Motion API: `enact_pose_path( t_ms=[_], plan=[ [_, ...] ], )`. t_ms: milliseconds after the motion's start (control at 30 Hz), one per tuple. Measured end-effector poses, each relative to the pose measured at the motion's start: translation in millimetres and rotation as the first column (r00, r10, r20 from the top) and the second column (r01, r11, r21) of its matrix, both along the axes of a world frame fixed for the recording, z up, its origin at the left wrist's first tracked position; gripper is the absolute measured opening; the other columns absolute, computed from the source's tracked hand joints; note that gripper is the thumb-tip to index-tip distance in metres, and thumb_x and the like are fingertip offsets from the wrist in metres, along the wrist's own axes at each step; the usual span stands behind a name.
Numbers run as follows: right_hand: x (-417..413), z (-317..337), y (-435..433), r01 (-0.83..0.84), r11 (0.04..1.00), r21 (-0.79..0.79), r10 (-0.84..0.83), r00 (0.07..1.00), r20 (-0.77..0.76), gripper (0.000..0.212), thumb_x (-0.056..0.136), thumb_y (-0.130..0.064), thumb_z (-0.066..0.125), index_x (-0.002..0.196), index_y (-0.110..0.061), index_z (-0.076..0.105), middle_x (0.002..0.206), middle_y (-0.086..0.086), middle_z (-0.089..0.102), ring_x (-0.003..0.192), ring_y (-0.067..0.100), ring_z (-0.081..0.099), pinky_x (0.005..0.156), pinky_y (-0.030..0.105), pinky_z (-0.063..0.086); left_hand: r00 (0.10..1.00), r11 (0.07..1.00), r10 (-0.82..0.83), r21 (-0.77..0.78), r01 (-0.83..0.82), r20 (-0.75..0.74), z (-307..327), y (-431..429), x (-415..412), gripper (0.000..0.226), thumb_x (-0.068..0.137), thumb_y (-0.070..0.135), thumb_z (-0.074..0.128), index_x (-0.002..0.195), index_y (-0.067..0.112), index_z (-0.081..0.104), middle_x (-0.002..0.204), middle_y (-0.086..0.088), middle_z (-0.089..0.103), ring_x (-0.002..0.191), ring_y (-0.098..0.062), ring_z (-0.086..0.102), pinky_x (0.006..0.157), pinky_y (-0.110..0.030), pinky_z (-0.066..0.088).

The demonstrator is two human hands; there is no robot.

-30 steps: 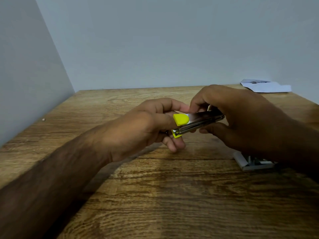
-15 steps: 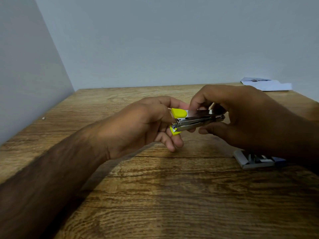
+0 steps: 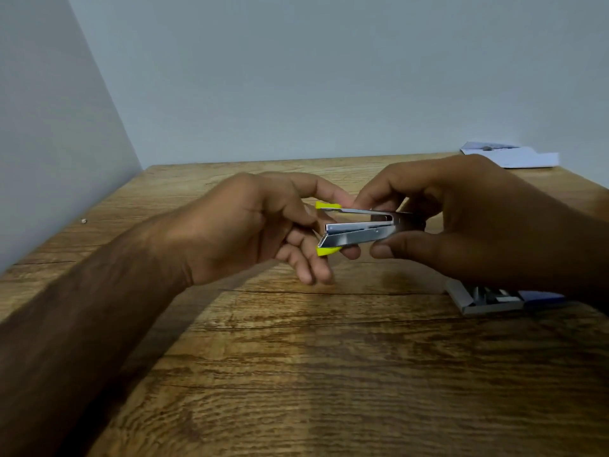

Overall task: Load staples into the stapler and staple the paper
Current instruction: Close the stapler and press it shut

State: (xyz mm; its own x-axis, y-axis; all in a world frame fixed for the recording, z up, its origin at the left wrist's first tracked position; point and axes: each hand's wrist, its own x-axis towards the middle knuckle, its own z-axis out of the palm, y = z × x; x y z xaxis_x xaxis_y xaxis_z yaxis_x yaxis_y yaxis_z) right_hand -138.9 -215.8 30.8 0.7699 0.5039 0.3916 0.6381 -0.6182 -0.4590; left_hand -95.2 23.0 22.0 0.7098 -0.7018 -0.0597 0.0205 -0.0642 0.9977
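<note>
Holding a small silver metal stapler with yellow plastic tips (image 3: 359, 229) above the brown wood-grain table (image 3: 296, 374), mid-frame. My left hand (image 3: 250, 225) pinches its yellow front end, fingers closed on it; my right hand (image 3: 478, 219) grips the rear, thumb under. Top arm is lifted, jaw spread, shiny channel exposed. At 3 o'clock, an open grey staple box (image 3: 484, 296) lies on the table. At 1 o'clock, white paper (image 3: 510, 155).
</note>
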Motion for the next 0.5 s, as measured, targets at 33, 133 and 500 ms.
enact_pose_path(
  t_ms=[33, 133, 500],
  plan=[
    [1.0, -0.3, 0.6, -0.024, 1.000, 0.009, 0.024, 0.999, -0.022, 0.034, 0.071, -0.035, 0.078, 0.104, -0.034, 0.075, 0.090, -0.009, 0.076, 0.076, 0.014, 0.070, 0.074, 0.045, 0.059, 0.998, 0.999, 0.048, 0.020, -0.049, 0.034, 3.1, 4.5, 2.5, 0.047, 0.079, 0.005, 0.040, 0.120, 0.000, 0.064, 0.092, -0.032, 0.071, 0.066, -0.035, 0.068, 0.063, -0.037, 0.054],
    [-7.8, 6.7, 3.4, -0.109, 0.994, 0.007, 0.109, 0.985, -0.131, 0.025, 0.078, -0.035, 0.080, 0.103, -0.030, 0.078, 0.088, -0.012, 0.078, 0.079, 0.010, 0.072, 0.075, 0.038, 0.059, 0.950, 0.960, 0.277, -0.004, -0.280, 0.146, 7.0, 12.4, 9.2, 0.038, 0.084, 0.005, 0.037, 0.107, 0.000, 0.066, 0.081, -0.020, 0.071, 0.058, -0.028, 0.063, 0.057, -0.034, 0.048],
    [-4.1, -5.9, 32.4, -0.225, 0.862, -0.455, 0.123, 0.962, -0.243, 0.028, 0.069, -0.072, 0.065, 0.095, -0.062, 0.068, 0.078, -0.038, 0.064, 0.072, -0.013, 0.060, 0.054, 0.008, 0.039, 0.829, 0.888, 0.424, 0.013, -0.460, 0.366, -1.2, 5.3, 6.0, 0.030, 0.091, 0.009, 0.043, 0.086, 0.010, 0.072, 0.064, -0.009, 0.065, 0.050, -0.023, 0.054, 0.045, -0.029, 0.043]
  ],
)
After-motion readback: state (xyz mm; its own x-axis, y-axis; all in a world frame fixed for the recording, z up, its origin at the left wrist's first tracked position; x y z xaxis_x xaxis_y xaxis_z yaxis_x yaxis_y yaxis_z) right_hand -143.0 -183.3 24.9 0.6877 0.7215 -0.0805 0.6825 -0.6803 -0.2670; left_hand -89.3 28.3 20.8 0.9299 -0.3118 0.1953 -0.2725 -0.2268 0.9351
